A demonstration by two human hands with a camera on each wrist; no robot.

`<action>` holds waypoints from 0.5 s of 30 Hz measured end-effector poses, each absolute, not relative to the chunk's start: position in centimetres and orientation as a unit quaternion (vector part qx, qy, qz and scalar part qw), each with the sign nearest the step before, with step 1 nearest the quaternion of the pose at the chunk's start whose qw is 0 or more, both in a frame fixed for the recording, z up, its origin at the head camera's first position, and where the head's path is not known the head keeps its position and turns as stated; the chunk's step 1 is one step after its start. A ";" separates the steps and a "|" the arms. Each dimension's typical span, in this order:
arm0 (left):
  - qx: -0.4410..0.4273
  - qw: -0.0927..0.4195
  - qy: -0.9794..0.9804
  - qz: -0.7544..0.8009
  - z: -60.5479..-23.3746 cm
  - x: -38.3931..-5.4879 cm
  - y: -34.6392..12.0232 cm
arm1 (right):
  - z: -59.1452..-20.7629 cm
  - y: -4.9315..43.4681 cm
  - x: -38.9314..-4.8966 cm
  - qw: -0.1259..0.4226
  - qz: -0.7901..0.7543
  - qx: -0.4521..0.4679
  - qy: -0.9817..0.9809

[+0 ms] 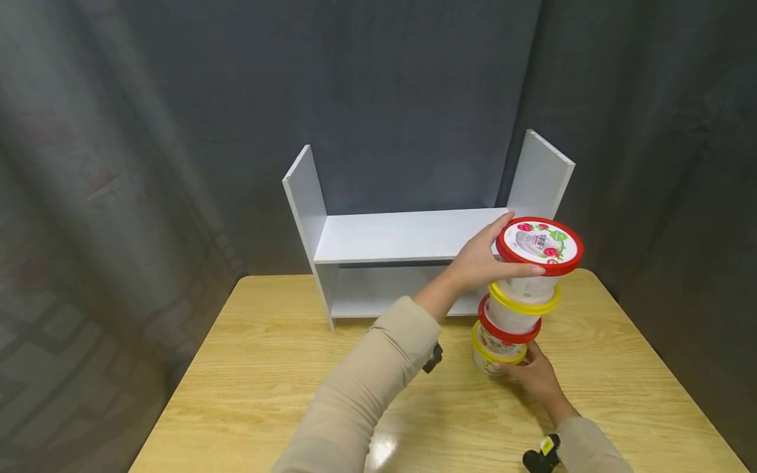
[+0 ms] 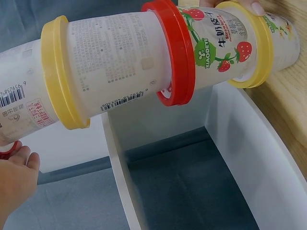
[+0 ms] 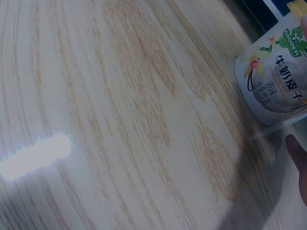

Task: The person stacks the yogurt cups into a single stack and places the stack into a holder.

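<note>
Several lidded food tubs stand in one stack at the right of the shelf in the head view. On top is a red-lidded tub [image 1: 540, 244] with strawberry pictures; my left hand [image 1: 481, 263] grips it, thumb in front and fingers behind. Below come a yellow-lidded tub [image 1: 513, 320] and a red-lidded strawberry tub [image 1: 499, 344]. At the bottom, my right hand [image 1: 535, 378] holds a yellow-lidded tub [image 3: 273, 81] with vanilla-flower print. In the left wrist view the stack runs sideways, with my right fingertips [image 2: 230, 4] on the lowest yellow lid.
A white two-level shelf [image 1: 408, 236] with upright side panels stands at the back of the wooden table [image 1: 266, 394], just left of the stack. Dark grey curtains [image 1: 414, 85] hang behind and on both sides.
</note>
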State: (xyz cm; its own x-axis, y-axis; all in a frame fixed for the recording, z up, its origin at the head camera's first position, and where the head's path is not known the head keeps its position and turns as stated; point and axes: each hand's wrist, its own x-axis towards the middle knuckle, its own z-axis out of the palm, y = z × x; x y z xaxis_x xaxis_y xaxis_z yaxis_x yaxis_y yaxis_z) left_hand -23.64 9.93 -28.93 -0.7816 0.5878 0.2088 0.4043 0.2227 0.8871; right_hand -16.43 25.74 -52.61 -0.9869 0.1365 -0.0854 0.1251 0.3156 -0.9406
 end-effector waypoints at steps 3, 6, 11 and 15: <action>0.319 0.086 0.777 0.535 -29.0 -23.7 9.9 | -52.5 25.6 -16.4 0.002 0.580 -0.082 -0.811; 0.318 0.087 0.779 0.534 -29.0 -23.8 10.0 | -52.4 25.6 -16.5 -0.001 0.579 -0.084 -0.811; 0.315 0.094 0.783 0.529 -28.9 -24.0 10.1 | -52.3 25.6 -16.6 -0.004 0.575 -0.087 -0.813; 0.306 0.098 0.789 0.524 -28.7 -24.0 9.9 | -52.2 25.5 -16.7 -0.001 0.576 -0.087 -0.813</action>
